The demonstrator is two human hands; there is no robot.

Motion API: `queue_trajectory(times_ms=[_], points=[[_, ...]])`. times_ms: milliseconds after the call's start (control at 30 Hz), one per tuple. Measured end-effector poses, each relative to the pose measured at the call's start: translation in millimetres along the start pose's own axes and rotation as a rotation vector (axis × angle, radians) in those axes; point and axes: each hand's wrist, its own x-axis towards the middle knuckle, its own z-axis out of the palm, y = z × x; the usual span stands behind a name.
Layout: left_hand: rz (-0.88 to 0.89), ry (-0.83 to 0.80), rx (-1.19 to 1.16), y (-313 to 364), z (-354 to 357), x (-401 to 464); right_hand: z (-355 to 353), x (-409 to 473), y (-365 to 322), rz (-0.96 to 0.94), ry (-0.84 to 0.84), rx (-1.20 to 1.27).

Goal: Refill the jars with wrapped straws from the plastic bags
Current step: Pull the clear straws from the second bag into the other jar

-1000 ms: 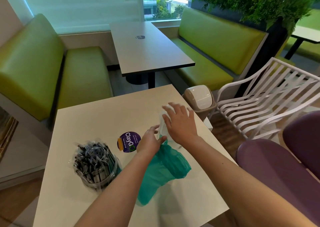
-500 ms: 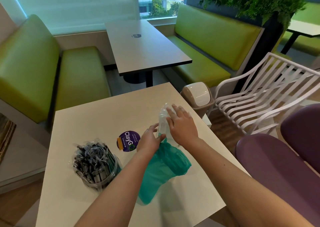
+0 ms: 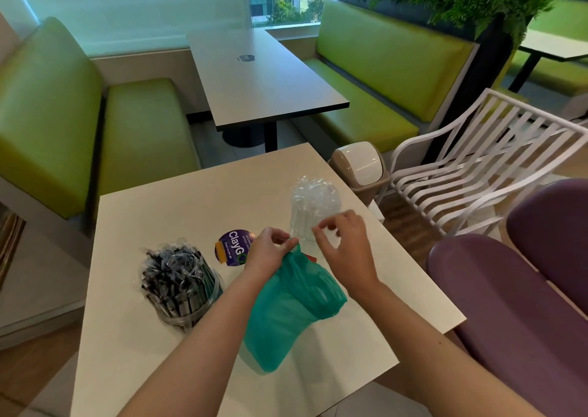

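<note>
left hand [image 3: 269,247]: fingers curled, pinching the top edge of the green plastic bag [image 3: 288,305] at its mouth
right hand [image 3: 345,247]: fingers bent, thumb and forefinger close together just above the bag's mouth and right in front of the clear jar; whether they pinch a bit of film or nothing, i cannot tell
green plastic bag: lies crumpled on the desk [image 3: 152,213] between the two forearms, mouth turned away from the person; what it holds is hidden by the tinted film
clear jar [image 3: 313,211]: stands on the desk just beyond the right hand, filled with white wrapped straws, clear film bunched at the top
dark jar [image 3: 181,284]: near the desk's left side, packed with black wrapped straws, well apart from both hands
sticker [image 3: 234,247]: round purple label on the desk, just left of the left hand
step in hand: likely opening or spreading the green bag's mouth, beside a jar that looks already full
next move calls for: the right hand taking the opposite edge of the mouth, so both hands pull the thin film apart without tearing it; care not to knock the clear jar close by
</note>
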Motion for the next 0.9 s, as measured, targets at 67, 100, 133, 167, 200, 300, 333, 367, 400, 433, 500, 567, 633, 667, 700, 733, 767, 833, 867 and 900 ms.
queue_trajectory(times_ms=[67, 100, 133, 167, 200, 300, 333, 367, 400, 433, 500, 567, 633, 667, 700, 733, 767, 833, 867, 900], points=[[0.042, -0.008, -0.027, 0.7, -3.7, -4.6, 5.0, -15.7, 1.6, 0.033, -0.081, 0.086], [0.063, -0.011, -0.042, 0.8, -4.8, -6.1, 7.9, -22.1, 2.8, 0.080, -0.132, 0.116], [0.080, -0.015, -0.060, 1.4, -6.3, -7.8, 10.5, -27.6, 2.8, 0.140, -0.191, 0.151], [0.093, -0.019, -0.084, 2.0, -7.7, -9.1, 13.3, -32.1, 2.5, 0.201, -0.250, 0.185], [0.100, -0.022, -0.113, 3.0, -8.8, -11.2, 15.0, -35.9, 2.0, 0.251, -0.303, 0.220], [0.096, -0.046, -0.214, 6.1, -9.4, -17.6, 17.8, -41.4, -3.2, 0.378, -0.449, 0.283], [0.096, -0.054, -0.238, 7.3, -9.6, -20.0, 18.5, -42.2, -5.2, 0.403, -0.495, 0.280], [0.096, -0.062, -0.259, 8.2, -9.7, -22.5, 19.2, -43.0, -6.8, 0.409, -0.531, 0.259], [0.097, -0.070, -0.281, 8.7, -11.0, -26.0, 19.6, -44.4, -9.6, 0.400, -0.549, 0.232], [0.100, -0.078, -0.304, 9.3, -11.7, -29.2, 19.3, -44.8, -10.8, 0.388, -0.547, 0.212], [0.104, -0.102, -0.318, 9.0, -14.2, -35.0, 15.0, -44.5, -12.5, 0.397, -0.497, 0.260], [0.112, -0.143, -0.259, 3.7, -16.1, -40.0, 8.0, -43.5, -10.9, 0.458, -0.445, 0.401], [0.107, -0.207, -0.206, -6.4, -16.3, -43.2, 2.8, -41.5, -9.1, 0.559, -0.409, 0.577], [0.102, -0.240, -0.169, -10.4, -15.9, -45.1, 0.8, -40.0, -9.2, 0.620, -0.376, 0.661], [0.102, -0.263, -0.121, -14.5, -14.6, -46.4, -0.8, -38.8, -10.0, 0.680, -0.337, 0.730], [0.108, -0.270, -0.068, -17.6, -12.5, -47.5, -2.2, -37.6, -10.3, 0.729, -0.299, 0.776], [0.127, -0.265, -0.024, -19.3, -10.0, -49.1, -2.7, -36.7, -9.5, 0.761, -0.271, 0.815], [0.164, -0.249, 0.040, -20.2, -5.7, -52.0, -3.7, -36.5, -5.1, 0.759, -0.294, 0.902], [0.186, -0.246, 0.071, -20.4, -3.3, -52.8, -4.0, -37.5, -1.9, 0.742, -0.340, 0.905], [0.208, -0.245, 0.105, -20.9, -1.4, -53.1, -4.9, -38.6, 0.5, 0.723, -0.390, 0.869]])
